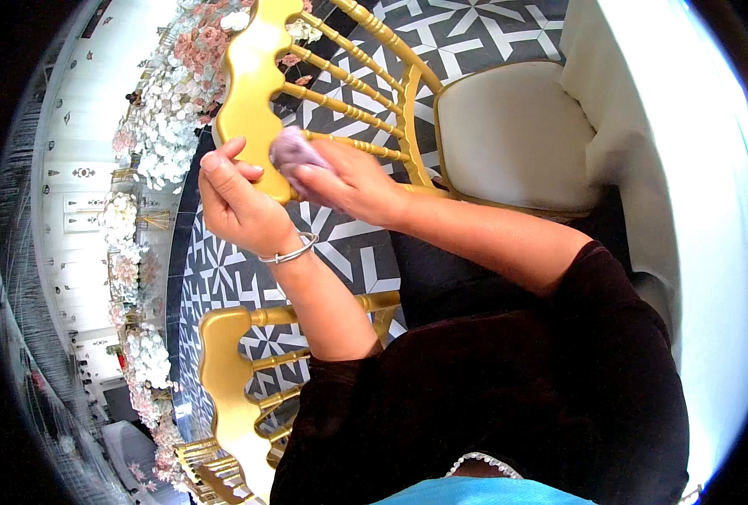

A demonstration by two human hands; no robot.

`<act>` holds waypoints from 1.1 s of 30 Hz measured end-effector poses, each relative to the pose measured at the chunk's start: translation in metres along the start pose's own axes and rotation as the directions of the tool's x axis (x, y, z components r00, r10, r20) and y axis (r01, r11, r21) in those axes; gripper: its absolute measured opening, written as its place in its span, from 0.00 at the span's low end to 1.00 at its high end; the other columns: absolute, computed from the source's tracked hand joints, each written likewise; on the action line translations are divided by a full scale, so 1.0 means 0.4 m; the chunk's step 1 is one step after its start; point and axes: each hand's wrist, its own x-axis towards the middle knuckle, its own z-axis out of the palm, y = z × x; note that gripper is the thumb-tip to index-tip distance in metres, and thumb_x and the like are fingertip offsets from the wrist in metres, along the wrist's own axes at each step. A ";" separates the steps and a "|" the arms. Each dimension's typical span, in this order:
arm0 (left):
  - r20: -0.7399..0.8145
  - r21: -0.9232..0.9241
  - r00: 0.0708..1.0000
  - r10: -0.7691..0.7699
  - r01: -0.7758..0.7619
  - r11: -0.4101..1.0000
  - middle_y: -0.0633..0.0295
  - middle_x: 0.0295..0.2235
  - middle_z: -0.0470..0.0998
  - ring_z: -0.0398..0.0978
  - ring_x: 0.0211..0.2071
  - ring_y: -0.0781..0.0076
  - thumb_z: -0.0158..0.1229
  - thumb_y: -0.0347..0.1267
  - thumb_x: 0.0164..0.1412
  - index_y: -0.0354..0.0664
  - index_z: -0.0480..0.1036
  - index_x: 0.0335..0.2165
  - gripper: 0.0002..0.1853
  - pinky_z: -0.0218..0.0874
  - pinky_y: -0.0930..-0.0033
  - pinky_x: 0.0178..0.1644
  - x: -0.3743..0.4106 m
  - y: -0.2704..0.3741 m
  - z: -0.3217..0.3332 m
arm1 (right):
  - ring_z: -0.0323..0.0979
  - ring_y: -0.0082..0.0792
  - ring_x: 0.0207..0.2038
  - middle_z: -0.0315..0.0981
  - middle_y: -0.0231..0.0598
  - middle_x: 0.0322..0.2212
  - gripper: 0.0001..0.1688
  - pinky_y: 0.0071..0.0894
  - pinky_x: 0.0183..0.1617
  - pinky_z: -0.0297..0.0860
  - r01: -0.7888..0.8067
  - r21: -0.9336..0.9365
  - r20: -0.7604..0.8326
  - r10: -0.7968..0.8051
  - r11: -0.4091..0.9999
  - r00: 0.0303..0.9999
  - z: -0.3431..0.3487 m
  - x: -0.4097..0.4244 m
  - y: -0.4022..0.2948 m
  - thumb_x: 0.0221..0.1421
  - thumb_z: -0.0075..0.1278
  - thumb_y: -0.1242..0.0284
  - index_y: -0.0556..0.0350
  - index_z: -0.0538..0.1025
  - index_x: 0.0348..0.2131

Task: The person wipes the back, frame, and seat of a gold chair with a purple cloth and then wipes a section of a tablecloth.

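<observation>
A gold chiavari-style chair (250,95) stands before me, its scalloped top rail running beside both hands. In my right hand (355,186) is a crumpled purple cloth (295,154), pressed against the lower end of that rail; hand and cloth are slightly blurred. My left hand (238,205), with a silver bangle (292,252) on the wrist, is at the rail's outer edge. Its fingers are half curled and overlap the rail in view. Whether they grip it cannot be told. Turned spindles (348,117) join the rail to a lower crossbar.
A second gold chair (225,372) stands close by my left arm. The first chair's cream seat pad (513,139) reaches under a white tablecloth (639,126) on the right. Pink and white flower arrangements (165,107) line the left, beyond the black-and-white patterned floor (348,252).
</observation>
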 end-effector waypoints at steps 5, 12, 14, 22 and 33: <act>-0.022 -0.025 0.999 0.029 -0.029 0.999 0.68 0.16 0.63 0.60 0.20 0.81 0.42 0.41 0.63 0.32 0.74 0.28 0.22 0.53 0.76 0.28 0.000 0.001 0.005 | 0.69 0.50 0.38 0.71 0.52 0.33 0.19 0.42 0.44 0.64 -0.378 -0.214 -0.137 0.355 0.901 0.925 -0.134 -0.185 0.220 0.53 0.41 0.61 0.57 0.72 0.36; -0.037 -0.046 0.999 0.037 -0.039 0.998 0.69 0.15 0.65 0.60 0.19 0.84 0.42 0.39 0.63 0.34 0.74 0.27 0.21 0.51 0.78 0.24 0.001 -0.012 -0.001 | 0.71 0.44 0.33 0.71 0.53 0.29 0.19 0.41 0.37 0.65 -0.291 0.048 -0.060 0.294 0.956 0.954 -0.064 -0.120 0.143 0.55 0.42 0.61 0.60 0.71 0.34; -0.018 -0.049 1.000 0.016 -0.017 0.999 0.69 0.15 0.65 0.59 0.19 0.84 0.42 0.39 0.63 0.34 0.74 0.27 0.21 0.51 0.79 0.24 0.002 -0.007 -0.001 | 0.66 0.48 0.33 0.68 0.52 0.28 0.17 0.44 0.39 0.61 -0.124 0.009 0.040 0.123 0.992 0.992 -0.017 -0.051 0.032 0.53 0.44 0.63 0.61 0.69 0.29; -0.003 -0.013 0.997 0.078 -0.078 0.997 0.69 0.15 0.65 0.59 0.18 0.85 0.43 0.38 0.63 0.34 0.74 0.26 0.20 0.51 0.79 0.23 0.004 -0.002 -0.003 | 0.59 0.51 0.48 0.61 0.51 0.44 0.31 0.42 0.52 0.57 0.134 -0.244 0.072 -0.119 0.961 0.990 -0.090 -0.156 0.134 0.43 0.55 0.70 0.58 0.62 0.47; 0.015 0.014 0.996 0.084 -0.084 0.996 0.65 0.19 0.70 0.61 0.18 0.81 0.43 0.34 0.63 0.33 0.73 0.25 0.18 0.53 0.77 0.24 0.006 -0.002 0.003 | 0.69 0.50 0.42 0.68 0.57 0.39 0.29 0.41 0.45 0.67 -0.661 -0.415 -0.197 0.648 0.625 0.736 -0.268 -0.104 0.433 0.50 0.48 0.62 0.62 0.64 0.47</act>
